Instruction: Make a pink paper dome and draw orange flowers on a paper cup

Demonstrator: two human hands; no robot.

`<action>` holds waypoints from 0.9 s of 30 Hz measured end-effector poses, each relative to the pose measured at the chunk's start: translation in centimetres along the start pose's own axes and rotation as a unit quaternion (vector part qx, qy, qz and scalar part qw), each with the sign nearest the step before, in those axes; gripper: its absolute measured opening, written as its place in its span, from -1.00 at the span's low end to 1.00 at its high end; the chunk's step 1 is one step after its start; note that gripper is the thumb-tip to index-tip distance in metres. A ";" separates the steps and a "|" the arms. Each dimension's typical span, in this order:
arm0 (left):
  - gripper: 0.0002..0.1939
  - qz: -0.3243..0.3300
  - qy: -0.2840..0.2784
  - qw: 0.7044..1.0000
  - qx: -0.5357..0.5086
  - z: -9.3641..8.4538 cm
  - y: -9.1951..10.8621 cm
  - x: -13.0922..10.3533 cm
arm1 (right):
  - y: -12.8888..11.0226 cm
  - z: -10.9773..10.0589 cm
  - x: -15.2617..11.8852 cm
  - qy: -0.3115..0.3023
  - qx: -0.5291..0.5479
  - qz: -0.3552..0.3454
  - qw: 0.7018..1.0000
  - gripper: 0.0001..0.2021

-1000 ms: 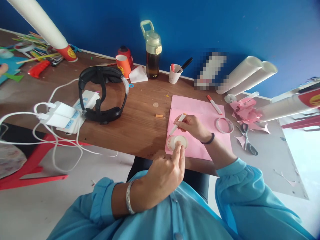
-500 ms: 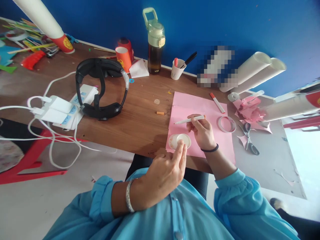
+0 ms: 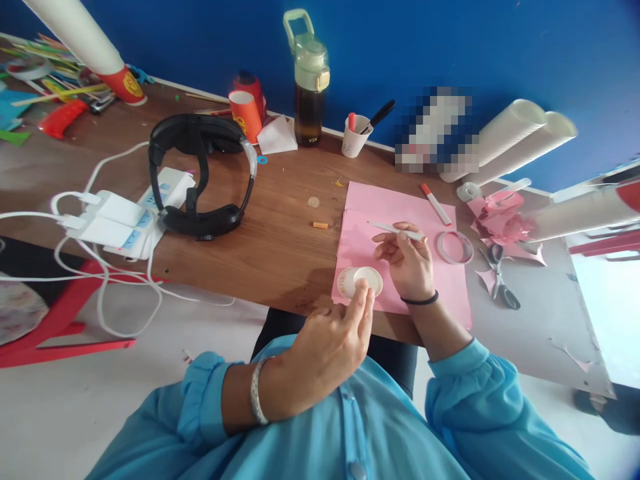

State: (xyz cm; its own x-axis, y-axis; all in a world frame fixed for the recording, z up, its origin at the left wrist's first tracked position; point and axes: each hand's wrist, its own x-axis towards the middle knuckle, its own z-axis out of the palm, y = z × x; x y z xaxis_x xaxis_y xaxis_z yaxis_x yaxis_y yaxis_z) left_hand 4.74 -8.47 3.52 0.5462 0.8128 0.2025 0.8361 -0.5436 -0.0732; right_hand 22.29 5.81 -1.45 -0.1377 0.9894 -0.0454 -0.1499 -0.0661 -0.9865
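Observation:
A small white paper cup (image 3: 345, 284) with orange marks on its side lies tilted at the near edge of the pink paper (image 3: 367, 200). My left hand (image 3: 335, 337) grips it at the mouth, two fingers reaching over the rim; the thumb is hidden. In my right hand (image 3: 411, 263) is a white marker (image 3: 395, 231) with an orange end, pinched near that end, its uncapped tip pointing left above the paper. An orange cap (image 3: 321, 225) rests on the wood left of the paper. A red-capped marker (image 3: 436, 205) lies on the paper's far right part.
Right of my right hand are a tape roll (image 3: 455, 247) and scissors (image 3: 497, 277). A pen cup (image 3: 356, 137) and a bottle (image 3: 309, 87) stand along the wall. On the left sit a black headset (image 3: 203, 223) and a power strip (image 3: 125, 230) with loose cables.
My right hand has shifted slightly right and its fingers have loosened, tilting the marker so its tip is higher. My left hand and the cup have hardly moved.

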 end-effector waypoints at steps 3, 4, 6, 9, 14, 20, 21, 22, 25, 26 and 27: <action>-0.44 0.005 0.006 1.000 -0.017 0.0 0.0 0.0 | -0.3 -0.2 -0.1 0.007 -0.034 -0.003 0.999 -0.70; -0.44 0.010 0.009 1.000 -0.022 0.0 0.0 0.0 | -0.3 -0.3 -0.2 0.008 -0.040 -0.004 0.999 -0.71; -0.46 0.017 0.022 0.999 -0.026 0.1 -0.1 0.0 | -0.6 -0.4 -0.6 0.006 -0.044 -0.005 0.999 -0.72; -0.46 0.013 0.034 0.999 -0.029 0.4 -0.2 0.0 | -1.1 -0.8 -1.8 -0.027 -0.044 -0.010 0.999 -0.70; -0.47 0.008 0.034 0.996 -0.081 1.2 -1.2 0.0 | -1.9 -1.4 -4.8 -0.193 -0.075 -0.048 0.977 -0.61; -0.57 -0.026 0.129 0.970 -0.205 2.1 -3.2 -1.2 | -0.8 -0.5 -6.5 -0.163 -0.244 -0.124 0.948 -0.54; -0.60 -0.049 0.151 0.966 -0.206 2.4 -3.6 -1.6 | -0.6 -0.3 -6.5 -0.149 -0.260 -0.132 0.945 -0.54; -0.65 -0.070 0.169 0.963 -0.197 2.8 -3.9 -2.0 | -0.5 -0.2 -6.5 -0.140 -0.266 -0.134 0.944 -0.54; -0.71 -0.088 0.140 0.972 -0.170 4.3 -4.5 -3.1 | -0.7 -0.3 -6.4 -0.115 -0.248 -0.139 0.952 -0.54; -0.71 -0.085 0.128 0.974 -0.164 4.7 -4.6 -3.4 | -0.9 -0.5 -6.3 -0.103 -0.236 -0.142 0.956 -0.54; -0.70 -0.082 0.116 0.977 -0.160 5.1 -4.6 -3.6 | -1.2 -0.7 -6.3 -0.087 -0.225 -0.149 0.959 -0.55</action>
State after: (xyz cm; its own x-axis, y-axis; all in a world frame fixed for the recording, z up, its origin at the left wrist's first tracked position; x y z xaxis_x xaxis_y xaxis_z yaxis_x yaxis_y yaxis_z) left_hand -0.81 -7.77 -1.89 0.3490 0.8453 0.4046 0.8326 -0.4779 0.2802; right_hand 23.99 -0.25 -0.13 -0.3224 0.9166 0.2365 0.2250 0.3169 -0.9214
